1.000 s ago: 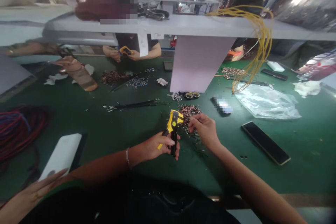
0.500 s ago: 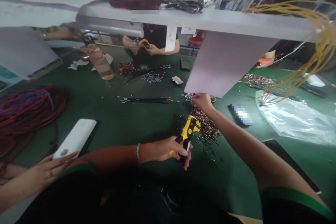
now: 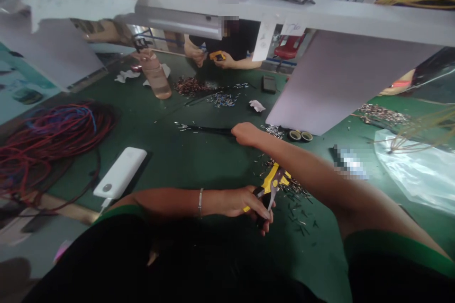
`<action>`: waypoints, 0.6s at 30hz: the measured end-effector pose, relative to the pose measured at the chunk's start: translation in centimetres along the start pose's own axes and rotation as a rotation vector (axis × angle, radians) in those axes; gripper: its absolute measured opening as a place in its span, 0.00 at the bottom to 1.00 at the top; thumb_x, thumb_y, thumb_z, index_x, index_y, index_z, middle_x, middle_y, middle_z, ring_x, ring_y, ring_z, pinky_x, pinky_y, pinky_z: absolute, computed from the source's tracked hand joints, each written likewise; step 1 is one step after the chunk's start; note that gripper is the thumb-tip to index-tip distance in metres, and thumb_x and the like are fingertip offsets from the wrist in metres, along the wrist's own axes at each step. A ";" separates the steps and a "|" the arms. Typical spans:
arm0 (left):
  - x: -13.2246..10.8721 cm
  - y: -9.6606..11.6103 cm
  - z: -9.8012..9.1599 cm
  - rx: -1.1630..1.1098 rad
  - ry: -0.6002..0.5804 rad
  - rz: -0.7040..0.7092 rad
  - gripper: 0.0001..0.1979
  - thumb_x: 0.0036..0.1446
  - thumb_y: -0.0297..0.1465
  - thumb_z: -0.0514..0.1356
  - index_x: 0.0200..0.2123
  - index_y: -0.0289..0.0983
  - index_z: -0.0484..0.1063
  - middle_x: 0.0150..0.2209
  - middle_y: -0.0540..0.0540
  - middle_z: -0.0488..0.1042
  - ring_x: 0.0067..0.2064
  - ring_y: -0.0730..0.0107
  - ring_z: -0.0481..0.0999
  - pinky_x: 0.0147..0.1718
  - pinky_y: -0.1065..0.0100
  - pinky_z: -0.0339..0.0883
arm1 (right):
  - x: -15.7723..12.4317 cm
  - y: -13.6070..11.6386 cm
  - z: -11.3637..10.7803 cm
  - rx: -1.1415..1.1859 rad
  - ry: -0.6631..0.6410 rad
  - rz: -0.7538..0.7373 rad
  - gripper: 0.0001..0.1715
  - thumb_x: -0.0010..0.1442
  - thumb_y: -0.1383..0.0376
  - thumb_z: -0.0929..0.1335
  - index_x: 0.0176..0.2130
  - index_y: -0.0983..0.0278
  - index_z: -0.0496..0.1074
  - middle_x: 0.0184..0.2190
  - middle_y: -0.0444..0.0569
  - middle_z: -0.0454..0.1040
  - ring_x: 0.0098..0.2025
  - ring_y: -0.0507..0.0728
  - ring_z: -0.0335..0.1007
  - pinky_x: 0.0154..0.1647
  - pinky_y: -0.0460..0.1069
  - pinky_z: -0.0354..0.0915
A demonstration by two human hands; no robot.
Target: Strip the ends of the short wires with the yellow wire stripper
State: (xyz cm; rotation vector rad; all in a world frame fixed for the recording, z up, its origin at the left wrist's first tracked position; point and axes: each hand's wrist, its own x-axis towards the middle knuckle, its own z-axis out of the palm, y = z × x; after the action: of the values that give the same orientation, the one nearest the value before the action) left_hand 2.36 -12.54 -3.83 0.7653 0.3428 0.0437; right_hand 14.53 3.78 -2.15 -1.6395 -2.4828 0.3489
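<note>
My left hand [image 3: 254, 208] is wrapped round the handles of a yellow and black wire stripper [image 3: 273, 182], its head pointing up and to the right. My right hand [image 3: 246, 133] reaches farther forward, fingers closed at the right end of a bundle of thin black wires [image 3: 209, 129]. The fingertips cover that end of the bundle, so how many wires they grip is hidden. Pale tips fan out at the bundle's left end. Behind the stripper lies a heap of short dark and coppery wire bits [image 3: 298, 188]. Small silvery pieces [image 3: 273, 131] are piled beyond my right wrist.
A white power bank [image 3: 120, 173] and coiled red and blue wires [image 3: 67, 137] lie at left. A pink bottle [image 3: 156, 75] stands at the back. Two tape rolls [image 3: 300, 136] sit by a white panel [image 3: 320, 80]. Across the table, a person's hands [image 3: 213, 57] hold a yellow tool.
My right hand has moved left from the silvery pieces to the black wires. My left hand keeps the wire stripper. Another person's hand has left the power bank. The view has shifted.
</note>
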 end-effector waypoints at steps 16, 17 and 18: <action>0.2 -0.1 -0.8 0.003 -0.022 0.055 0.20 0.38 0.28 0.70 0.38 0.34 0.71 0.29 0.46 0.77 0.27 0.63 0.78 0.31 0.58 0.72 | -1.2 -0.3 -6.3 -0.234 -0.057 -0.001 0.10 0.54 0.70 0.67 0.37 0.68 0.77 0.37 0.60 0.79 0.42 0.64 0.75 0.36 0.51 0.61; 0.2 -0.1 -0.8 0.007 -0.021 0.055 0.20 0.38 0.28 0.70 0.38 0.34 0.71 0.29 0.46 0.77 0.27 0.63 0.78 0.31 0.58 0.72 | -1.6 -0.2 -6.9 -0.241 -0.056 0.004 0.09 0.53 0.70 0.68 0.36 0.68 0.77 0.36 0.59 0.79 0.40 0.63 0.75 0.35 0.51 0.60; 0.2 0.0 -0.8 0.013 -0.020 0.054 0.21 0.38 0.28 0.70 0.38 0.34 0.71 0.29 0.46 0.77 0.27 0.63 0.78 0.31 0.59 0.72 | -1.9 -0.1 -7.4 -0.249 -0.054 0.009 0.08 0.53 0.70 0.68 0.35 0.67 0.77 0.35 0.58 0.79 0.39 0.62 0.74 0.34 0.50 0.59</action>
State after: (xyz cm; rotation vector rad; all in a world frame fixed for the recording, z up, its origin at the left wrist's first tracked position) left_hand 2.30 -11.99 -4.41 0.7870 0.3039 0.0851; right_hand 17.02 2.78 5.00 -1.7514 -2.6505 0.0875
